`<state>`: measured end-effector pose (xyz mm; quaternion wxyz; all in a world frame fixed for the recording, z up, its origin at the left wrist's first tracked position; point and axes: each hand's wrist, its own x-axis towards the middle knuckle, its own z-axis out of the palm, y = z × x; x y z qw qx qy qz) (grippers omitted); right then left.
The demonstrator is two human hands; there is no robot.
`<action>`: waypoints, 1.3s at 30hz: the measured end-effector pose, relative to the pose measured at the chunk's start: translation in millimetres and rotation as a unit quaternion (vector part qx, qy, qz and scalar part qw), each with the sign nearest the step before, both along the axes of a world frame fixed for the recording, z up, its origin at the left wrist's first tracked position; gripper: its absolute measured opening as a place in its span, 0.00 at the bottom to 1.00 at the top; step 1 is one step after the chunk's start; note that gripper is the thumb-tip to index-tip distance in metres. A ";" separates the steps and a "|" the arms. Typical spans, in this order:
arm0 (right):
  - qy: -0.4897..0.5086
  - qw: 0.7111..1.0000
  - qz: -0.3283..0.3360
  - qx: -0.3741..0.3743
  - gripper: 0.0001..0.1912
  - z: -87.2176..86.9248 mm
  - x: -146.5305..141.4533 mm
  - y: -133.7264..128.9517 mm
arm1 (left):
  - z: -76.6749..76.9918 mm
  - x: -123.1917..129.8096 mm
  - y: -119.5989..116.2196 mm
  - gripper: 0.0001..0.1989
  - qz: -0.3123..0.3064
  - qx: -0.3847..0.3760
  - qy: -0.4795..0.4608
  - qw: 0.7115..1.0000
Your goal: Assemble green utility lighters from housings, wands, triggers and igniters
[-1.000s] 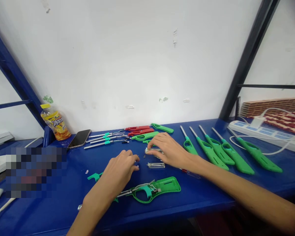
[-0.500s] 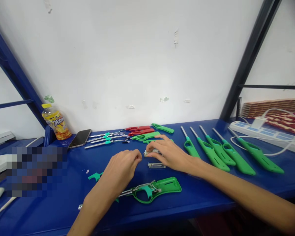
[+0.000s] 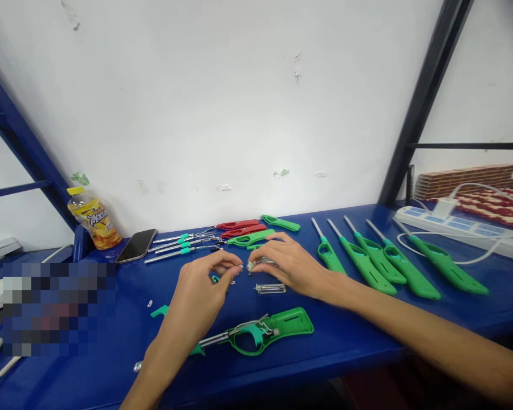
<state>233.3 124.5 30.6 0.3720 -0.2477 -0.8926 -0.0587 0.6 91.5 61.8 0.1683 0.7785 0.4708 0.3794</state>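
My right hand (image 3: 288,263) is closed round a small clear lighter fuel tank (image 3: 250,266), its pale valve end poking out toward the left. Facing it, my left hand (image 3: 209,287) pinches thumb and fingertips together at a tiny piece too small to name. A second clear fuel tank (image 3: 271,288) lies on the blue table just below my right hand. Nearer to me rests an opened green lighter half-shell (image 3: 293,322), with a metal tube, wires and a teal trigger (image 3: 253,330) in it. Another teal piece (image 3: 159,311) lies left of my left wrist.
Several assembled green lighters (image 3: 370,267) lie in a row at right, before a white power strip (image 3: 465,228). At the back are red shells (image 3: 241,229), green shells and metal tubes (image 3: 166,257). A phone (image 3: 137,246) and a yellow-capped bottle (image 3: 94,219) stand at left.
My left hand has turned, its fingertips now showing beside the tank's valve end. My right hand keeps hold of the fuel tank. The view has shifted slightly.
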 end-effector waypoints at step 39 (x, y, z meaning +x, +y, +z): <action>-0.051 0.999 0.013 0.009 0.10 -2.3 -0.9 -10.6 | -9.2 17.2 -11.3 0.14 -0.057 -0.064 -0.075 0.994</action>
